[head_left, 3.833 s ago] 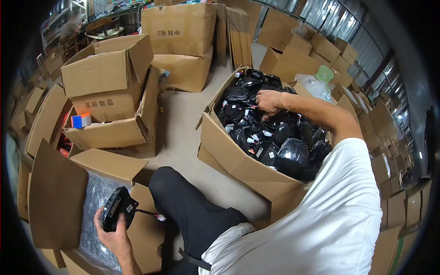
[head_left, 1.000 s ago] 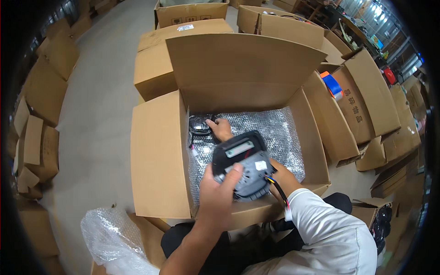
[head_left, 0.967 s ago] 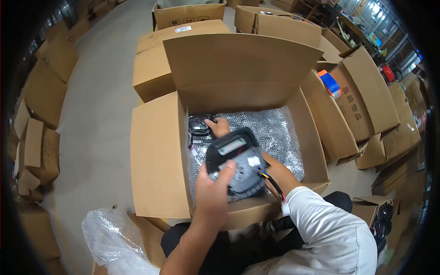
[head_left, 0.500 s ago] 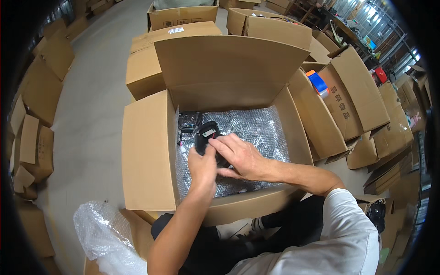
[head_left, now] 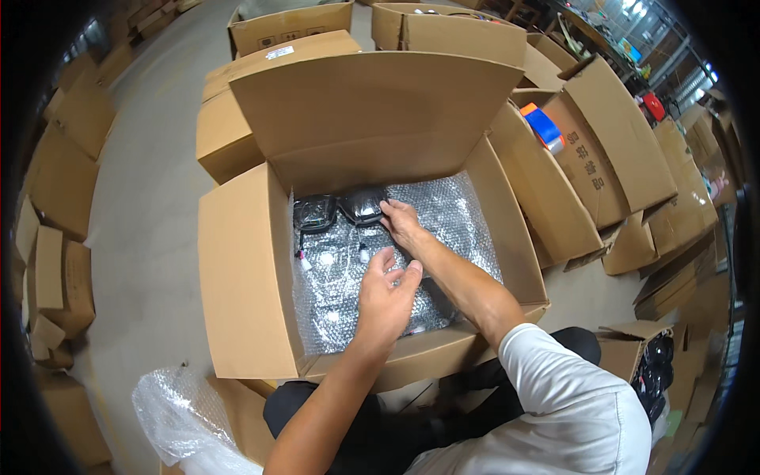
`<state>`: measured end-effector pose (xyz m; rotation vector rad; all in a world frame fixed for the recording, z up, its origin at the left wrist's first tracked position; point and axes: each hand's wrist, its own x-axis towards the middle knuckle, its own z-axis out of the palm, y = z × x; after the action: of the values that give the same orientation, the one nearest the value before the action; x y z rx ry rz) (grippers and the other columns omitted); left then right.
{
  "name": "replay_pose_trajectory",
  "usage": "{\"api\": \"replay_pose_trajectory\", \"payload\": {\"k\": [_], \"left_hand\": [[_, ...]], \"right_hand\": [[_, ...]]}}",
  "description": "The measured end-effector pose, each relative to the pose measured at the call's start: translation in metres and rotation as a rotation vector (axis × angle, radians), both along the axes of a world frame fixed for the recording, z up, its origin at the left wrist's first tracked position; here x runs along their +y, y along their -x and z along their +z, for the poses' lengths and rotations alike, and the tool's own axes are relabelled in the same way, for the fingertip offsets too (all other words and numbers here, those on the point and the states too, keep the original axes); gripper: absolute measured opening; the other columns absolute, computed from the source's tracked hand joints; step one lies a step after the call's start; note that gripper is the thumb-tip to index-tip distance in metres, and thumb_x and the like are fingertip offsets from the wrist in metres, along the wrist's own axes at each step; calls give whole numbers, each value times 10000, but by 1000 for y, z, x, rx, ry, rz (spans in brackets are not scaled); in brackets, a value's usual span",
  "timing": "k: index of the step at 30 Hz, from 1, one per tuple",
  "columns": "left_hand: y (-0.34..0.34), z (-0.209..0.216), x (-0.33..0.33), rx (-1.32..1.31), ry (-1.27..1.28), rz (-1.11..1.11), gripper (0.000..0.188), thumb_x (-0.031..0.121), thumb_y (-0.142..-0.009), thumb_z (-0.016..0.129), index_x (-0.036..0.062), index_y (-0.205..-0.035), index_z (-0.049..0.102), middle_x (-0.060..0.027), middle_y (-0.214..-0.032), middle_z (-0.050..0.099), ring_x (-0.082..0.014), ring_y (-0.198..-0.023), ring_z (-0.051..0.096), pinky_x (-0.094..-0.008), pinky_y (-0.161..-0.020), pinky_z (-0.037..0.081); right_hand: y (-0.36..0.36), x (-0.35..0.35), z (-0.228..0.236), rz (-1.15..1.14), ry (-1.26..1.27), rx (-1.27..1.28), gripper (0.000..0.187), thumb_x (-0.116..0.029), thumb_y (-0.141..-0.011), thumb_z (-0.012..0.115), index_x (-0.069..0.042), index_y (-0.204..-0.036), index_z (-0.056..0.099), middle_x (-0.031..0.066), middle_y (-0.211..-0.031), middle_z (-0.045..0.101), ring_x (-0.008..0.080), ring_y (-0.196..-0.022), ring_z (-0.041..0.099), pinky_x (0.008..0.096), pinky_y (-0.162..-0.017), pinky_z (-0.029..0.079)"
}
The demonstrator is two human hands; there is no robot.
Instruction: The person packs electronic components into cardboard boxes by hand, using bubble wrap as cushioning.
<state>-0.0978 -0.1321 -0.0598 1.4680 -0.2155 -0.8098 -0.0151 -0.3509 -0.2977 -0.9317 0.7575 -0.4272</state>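
An open cardboard box (head_left: 245,277) stands before me, its inside lined with bubble wrap (head_left: 328,289). Two glossy black plastic parts lie side by side at the back left of the wrap. The left part (head_left: 315,214) trails a thin wire ending in a white connector (head_left: 306,263). My right hand (head_left: 402,222) grips the right edge of the other black part (head_left: 364,206), whose wire and white connector (head_left: 364,253) hang toward me. Over the middle of the wrap, my left hand (head_left: 386,297) is open with fingers loosely bent and nothing in it. The right forearm hides some of the wrap.
Loose bubble wrap (head_left: 178,416) spills from a box at the lower left. At the right, an opened carton (head_left: 609,150) holds a blue and orange roll (head_left: 543,127). Black parts (head_left: 655,368) fill a box at the lower right. More cartons (head_left: 463,39) stand behind.
The black part held in both hands has gone down onto the wrap at the back, beside the other. My left hand has let go and drawn back; the right has stayed on it.
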Motion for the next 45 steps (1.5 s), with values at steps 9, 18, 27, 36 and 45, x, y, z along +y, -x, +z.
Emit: {"api": "replay_pose_trajectory", "payload": {"k": [9,18,27,36,45], "left_hand": [[-9,-28,-2,-7,-158,-76,531,208,-945,682,27,-1405,488,-77,-1312,559,-167,-1130,569,-351,-907,472],[66,34,-29,-4,-158,-244,517,107,-987,617,-70,-1428,413,-336,-1414,470,-449,-1295,509,-546,-1112,440],[114,14,-56,78,-100,-442,356,200,-954,696,9,-1226,569,-69,-1091,640,-177,-968,640,-301,-764,493],[276,78,-104,48,129,-906,394,189,-995,640,-87,-1267,566,-225,-1218,651,-273,-1083,677,-341,-891,560],[343,102,-113,745,581,-655,577,184,-910,745,-3,-1387,481,-138,-1282,622,-284,-1133,642,-456,-1032,526]], "right_hand": [[59,7,103,480,1118,358,319,-328,-747,702,-18,-809,746,226,-835,704,389,-827,694,488,-741,545],[546,-24,397,-93,1732,508,260,-277,-908,665,-57,-1031,727,120,-989,726,272,-916,692,382,-808,553],[778,19,315,-15,575,999,773,-450,-923,676,66,-1442,426,264,-1282,591,283,-1208,562,333,-960,513],[828,-4,370,-656,417,297,429,-54,-793,735,55,-1190,614,91,-1006,681,144,-825,663,262,-731,567],[687,-25,401,-296,706,208,369,-298,-993,651,24,-1172,615,132,-1024,712,198,-886,715,321,-804,597]]}}
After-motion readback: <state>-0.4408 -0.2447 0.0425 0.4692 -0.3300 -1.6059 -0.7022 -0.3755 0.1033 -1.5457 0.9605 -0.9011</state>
